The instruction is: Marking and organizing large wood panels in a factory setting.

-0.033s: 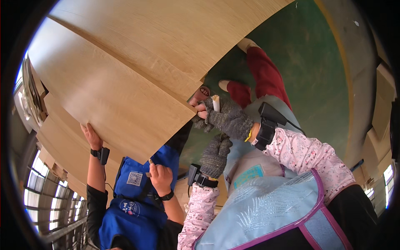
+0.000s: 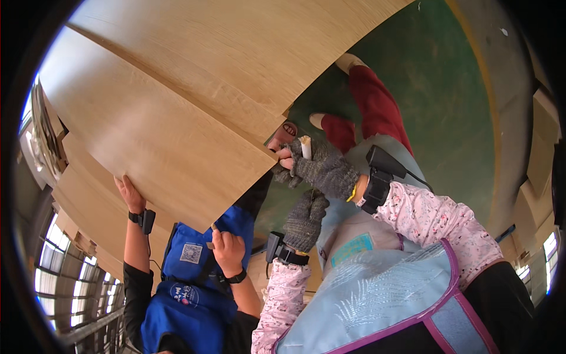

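Note:
My right hand (image 2: 324,168), in a grey knitted fingerless glove, is closed with its bare fingertips at the near corner of a wood-grain board (image 2: 159,130). A short white cylinder (image 2: 305,147) with a tan end juts up from this glove; whether it is a wrapped finger or a held thing I cannot tell. Just below, my left hand (image 2: 306,218), in a matching glove, is partly covered by the right one, and its fingers are hidden. Across the left of the board, a co-worker's hand (image 2: 131,194) rests at the edge; their other hand (image 2: 228,251) is near its lower corner.
A second wood-grain board (image 2: 253,47) lies beyond the first, with a narrow step between them. The co-worker in a blue apron (image 2: 188,307) stands close at my left. Green floor (image 2: 442,118) shows at right, and more panels (image 2: 539,141) stand along the far right.

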